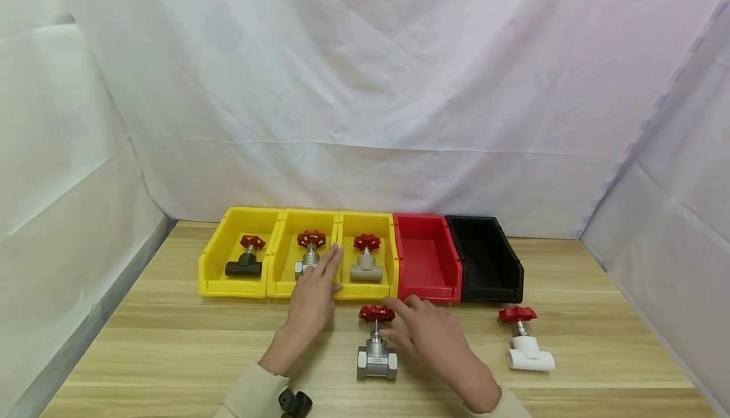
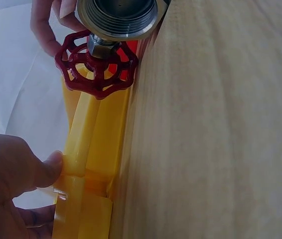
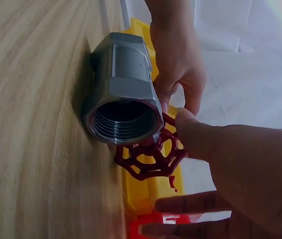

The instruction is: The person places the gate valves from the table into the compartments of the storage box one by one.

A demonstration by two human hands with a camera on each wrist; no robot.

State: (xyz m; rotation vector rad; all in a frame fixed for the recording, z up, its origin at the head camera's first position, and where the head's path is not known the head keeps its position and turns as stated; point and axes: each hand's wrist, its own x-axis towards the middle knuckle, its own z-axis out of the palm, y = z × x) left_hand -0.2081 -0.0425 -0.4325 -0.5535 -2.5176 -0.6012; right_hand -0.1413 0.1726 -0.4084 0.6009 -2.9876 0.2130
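Wood table [image 1: 171, 348]: valve [image 1: 377, 361] beside your loose, unclenched right hand [image 1: 430, 335], likely for easy reach; yellow bins [image 1: 365, 292] under your straight-fingered left hand [image 1: 310, 301].

Place: makeshift work booth, lab-like
Sheets [image 1: 365, 88]: white, hung on three sides
Desk [image 1: 199, 342]: wood-grain, bearing bins [image 1: 423, 259] and valves [image 1: 377, 362]

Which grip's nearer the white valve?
Right: the right grip is at the silver valve on the table, left of the white valve; the left grip is farther left, at the yellow bins.
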